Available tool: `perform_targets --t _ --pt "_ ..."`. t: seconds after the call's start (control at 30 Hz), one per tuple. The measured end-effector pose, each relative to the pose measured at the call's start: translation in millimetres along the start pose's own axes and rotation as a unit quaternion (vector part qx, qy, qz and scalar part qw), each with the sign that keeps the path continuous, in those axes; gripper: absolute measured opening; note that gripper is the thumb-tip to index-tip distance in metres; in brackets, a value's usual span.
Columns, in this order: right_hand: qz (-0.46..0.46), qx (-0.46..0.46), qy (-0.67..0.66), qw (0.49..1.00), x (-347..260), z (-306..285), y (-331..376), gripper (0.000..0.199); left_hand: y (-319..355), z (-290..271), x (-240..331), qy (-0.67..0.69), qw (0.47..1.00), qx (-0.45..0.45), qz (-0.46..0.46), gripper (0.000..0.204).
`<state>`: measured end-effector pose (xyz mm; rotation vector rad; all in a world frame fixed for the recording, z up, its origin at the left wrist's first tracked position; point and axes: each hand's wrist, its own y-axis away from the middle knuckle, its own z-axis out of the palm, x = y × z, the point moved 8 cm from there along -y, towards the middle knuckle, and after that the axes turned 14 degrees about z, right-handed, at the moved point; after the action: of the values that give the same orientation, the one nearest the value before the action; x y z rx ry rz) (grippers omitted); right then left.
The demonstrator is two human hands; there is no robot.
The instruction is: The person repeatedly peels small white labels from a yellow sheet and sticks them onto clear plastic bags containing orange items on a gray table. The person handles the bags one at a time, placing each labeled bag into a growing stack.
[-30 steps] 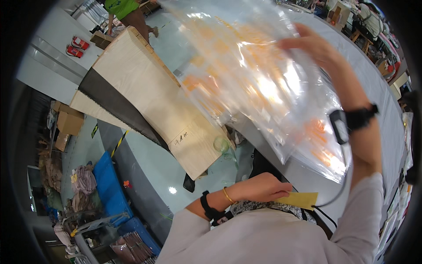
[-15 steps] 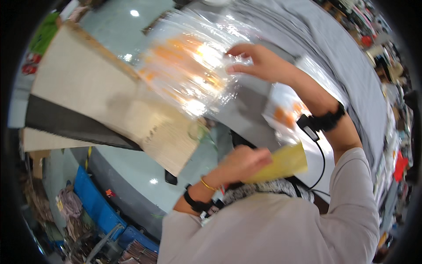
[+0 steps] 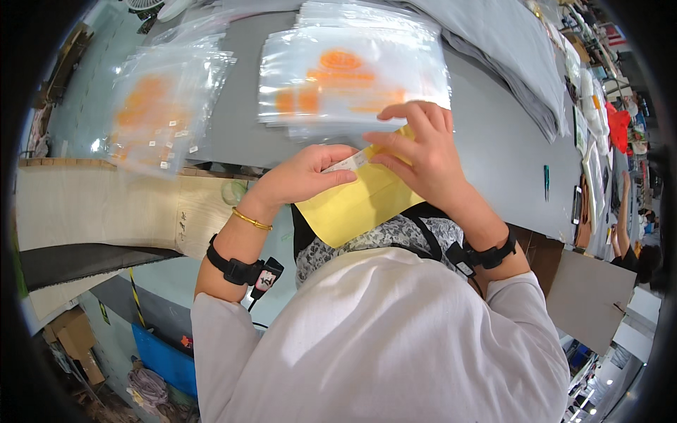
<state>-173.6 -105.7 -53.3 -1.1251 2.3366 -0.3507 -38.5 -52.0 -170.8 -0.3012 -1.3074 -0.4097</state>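
A yellow sheet [image 3: 360, 204], with a strip of small white labels [image 3: 350, 162] near its upper edge, is held in front of my body. My left hand [image 3: 303, 175] grips its left end, thumb on top beside the labels. Over the sheet's upper right part, my right hand [image 3: 427, 151] has its thumb and index finger closed around the edge near the labels, its other fingers curled above. Just beyond the hands lies a stack of clear plastic bags [image 3: 352, 88] with orange print. To the left, another stack of such bags [image 3: 151, 116] bears several small white stickers near its lower side.
Grey cloth [image 3: 493, 49] covers the far right of the grey table [image 3: 486, 151]. A dark slim tool [image 3: 546, 182] and a phone [image 3: 577, 204] lie at right. A pale wooden board [image 3: 92, 204] adjoins the table at left. Another person's arm [image 3: 623, 218] shows far right.
My view has turned. My right hand has left the plastic bags, now lying at left, and come to the yellow sheet. My left hand has brought the sheet up near the table's edge.
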Motion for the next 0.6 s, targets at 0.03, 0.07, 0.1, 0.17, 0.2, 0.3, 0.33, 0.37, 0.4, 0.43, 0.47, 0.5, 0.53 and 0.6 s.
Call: perform_targets --t 0.03,0.07,0.1,0.17,0.2,0.3,0.33,0.37,0.4,0.43,0.47,0.5,0.53,0.6 --pt "-0.006 0.016 -0.002 1.0 2.7 -1.3 11.7 0.031 -5.1 5.7 0.3 -0.014 1.0 -0.006 0.012 0.04" --pt "-0.001 0.02 0.001 1.0 7.0 0.3 22.4 0.03 -10.8 12.0 0.3 -0.028 0.999 -0.011 0.024 0.041" --pt "-0.009 0.031 0.0 0.999 9.7 0.8 32.4 0.03 -16.3 19.4 1.3 -0.034 0.998 -0.019 0.045 0.042" --pt "-0.001 0.051 -0.046 0.998 19.9 0.4 45.2 0.028 -25.0 27.2 -4.3 -0.047 0.999 -0.019 0.016 0.045" --pt "0.006 0.061 -0.059 0.996 23.6 0.8 49.4 0.027 -26.1 28.2 -6.4 -0.053 0.999 -0.014 -0.003 0.046" --pt "0.03 0.082 -0.105 0.991 37.1 -0.7 55.8 0.024 -32.3 35.6 -8.0 -0.004 1.0 0.012 -0.027 0.042" --pt "0.03 0.095 -0.122 0.987 40.3 -2.2 56.9 0.023 -34.3 36.5 -8.5 -0.009 0.999 0.014 -0.036 0.042" --pt "0.05 0.094 -0.132 0.986 46.2 -0.3 56.6 0.022 -36.8 36.9 -9.4 -0.013 0.999 0.016 -0.045 0.043" --pt "0.062 0.099 -0.144 0.983 50.9 0.8 56.8 0.021 -38.9 36.7 -10.4 -0.016 0.998 0.017 -0.052 0.043" --pt "0.073 0.094 -0.15 0.981 54.5 3.9 57.0 0.019 -41.0 36.7 -11.6 -0.009 0.998 0.019 -0.058 0.043" --pt "0.07 0.106 -0.143 0.982 55.5 4.6 58.1 0.019 -43.3 36.2 -12.8 0.0 0.998 0.021 -0.063 0.042" --pt "0.065 0.107 -0.13 0.984 54.9 6.9 59.1 0.019 -45.6 35.2 -14.2 0.01 0.997 0.022 -0.066 0.042" --pt "0.061 0.107 -0.117 0.985 53.5 8.6 59.9 0.019 -48.2 34.4 -15.4 0.026 0.997 0.023 -0.07 0.041" --pt "0.101 0.089 -0.149 0.98 57.7 11.7 60.0 0.018 -51.5 32.4 -18.4 0.054 0.994 0.033 -0.086 0.04"
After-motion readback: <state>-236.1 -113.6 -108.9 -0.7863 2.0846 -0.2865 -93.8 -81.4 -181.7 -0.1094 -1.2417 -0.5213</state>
